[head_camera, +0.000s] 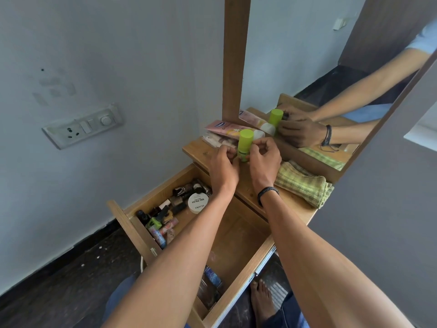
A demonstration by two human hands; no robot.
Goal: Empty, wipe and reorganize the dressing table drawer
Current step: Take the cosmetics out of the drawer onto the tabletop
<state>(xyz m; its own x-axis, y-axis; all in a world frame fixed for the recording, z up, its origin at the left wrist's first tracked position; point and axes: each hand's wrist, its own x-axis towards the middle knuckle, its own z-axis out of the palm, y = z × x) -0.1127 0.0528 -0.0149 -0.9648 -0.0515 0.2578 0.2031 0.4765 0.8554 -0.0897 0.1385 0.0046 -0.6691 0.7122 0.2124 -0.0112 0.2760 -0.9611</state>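
You closed both hands' fingers (251,154) round the lime-green plastic bottle (245,145) at frame centre, standing it on the wooden desk (293,204) to clear the open drawer (238,235) below.

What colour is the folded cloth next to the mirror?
The folded cloth is light green with darker checked stripes, best seen in the head view.

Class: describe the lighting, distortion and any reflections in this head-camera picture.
Head view: soft, even daylight, no harsh shadows; wide-angle lens bows the forearms and tilts the mirror frame; mirror repeats the green bottle and hands; small drawer items look slightly soft.
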